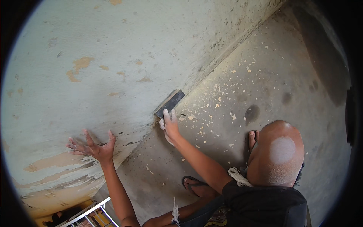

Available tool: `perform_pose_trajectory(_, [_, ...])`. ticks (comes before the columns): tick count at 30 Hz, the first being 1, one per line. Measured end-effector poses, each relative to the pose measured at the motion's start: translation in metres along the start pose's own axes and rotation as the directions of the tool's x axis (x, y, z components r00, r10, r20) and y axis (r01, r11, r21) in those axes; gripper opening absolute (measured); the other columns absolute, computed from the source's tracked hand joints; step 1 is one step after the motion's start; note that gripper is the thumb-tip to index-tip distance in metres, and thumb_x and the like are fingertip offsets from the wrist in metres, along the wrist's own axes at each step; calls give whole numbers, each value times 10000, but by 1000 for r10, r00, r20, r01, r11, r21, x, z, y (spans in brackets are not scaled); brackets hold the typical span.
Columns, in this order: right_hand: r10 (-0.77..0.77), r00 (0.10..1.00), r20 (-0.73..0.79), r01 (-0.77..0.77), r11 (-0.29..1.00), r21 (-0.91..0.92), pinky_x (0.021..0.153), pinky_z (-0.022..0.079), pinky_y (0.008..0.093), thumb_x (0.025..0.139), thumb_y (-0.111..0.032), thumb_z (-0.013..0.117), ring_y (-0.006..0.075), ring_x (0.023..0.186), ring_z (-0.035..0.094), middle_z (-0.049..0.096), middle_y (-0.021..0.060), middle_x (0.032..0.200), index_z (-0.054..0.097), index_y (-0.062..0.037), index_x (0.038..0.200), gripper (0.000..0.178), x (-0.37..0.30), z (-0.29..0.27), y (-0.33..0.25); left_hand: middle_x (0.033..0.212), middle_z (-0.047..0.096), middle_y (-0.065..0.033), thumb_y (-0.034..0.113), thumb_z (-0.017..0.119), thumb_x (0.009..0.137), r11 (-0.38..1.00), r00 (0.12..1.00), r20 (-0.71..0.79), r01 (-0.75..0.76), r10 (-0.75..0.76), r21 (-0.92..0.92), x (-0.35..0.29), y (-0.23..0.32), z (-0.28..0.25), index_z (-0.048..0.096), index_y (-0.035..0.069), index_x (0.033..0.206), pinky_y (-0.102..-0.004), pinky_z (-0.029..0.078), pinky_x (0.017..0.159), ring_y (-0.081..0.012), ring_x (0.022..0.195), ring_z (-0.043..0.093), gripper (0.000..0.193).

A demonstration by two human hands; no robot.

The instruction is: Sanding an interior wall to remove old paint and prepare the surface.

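Right hand (170, 126) grip pinching scraper (169, 103) at 12 o'clock | left hand (92, 147) spread flat on wall (94, 56) | risk: steep blade angle likely gouges plaster.

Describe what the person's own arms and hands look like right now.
Both forearms are bare, with no sleeves, gloves, watch or rings that I can make out. The left hand and the right hand carry pale dust, heaviest on the fingers. A frayed strip of white cloth hangs near the lower edge; where it is tied is unclear.
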State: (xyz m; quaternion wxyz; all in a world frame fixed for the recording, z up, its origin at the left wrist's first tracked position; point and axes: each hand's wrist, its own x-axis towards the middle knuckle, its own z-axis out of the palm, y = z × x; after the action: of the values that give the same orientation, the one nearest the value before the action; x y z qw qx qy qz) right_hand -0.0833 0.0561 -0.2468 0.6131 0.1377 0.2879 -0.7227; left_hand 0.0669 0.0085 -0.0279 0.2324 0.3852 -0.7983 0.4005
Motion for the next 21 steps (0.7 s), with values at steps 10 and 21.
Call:
perform_pose_trajectory(10, [-7, 1000, 24, 8, 1000, -15, 433, 321, 212, 1015, -274, 503, 71, 551, 424, 439, -25, 820, 354, -87, 1338, 402, -9, 0, -1, 1597, 56, -164, 622, 794, 642, 987, 983, 95, -159, 159, -11, -32, 48, 39, 419, 333, 1423, -717, -115, 1062, -455, 1449, -108, 913])
perform_pose_trajectory(21, [45, 990, 136, -35, 996, -77, 474, 354, 231, 1002, -299, 531, 85, 539, 443, 438, -17, 759, 396, -83, 1227, 340, -14, 5, 11, 1611, 3, -154, 668, 727, 692, 980, 972, 188, -164, 142, 110, -41, 40, 52, 365, 360, 1466, -711, -151, 1046, -462, 1438, -156, 908])
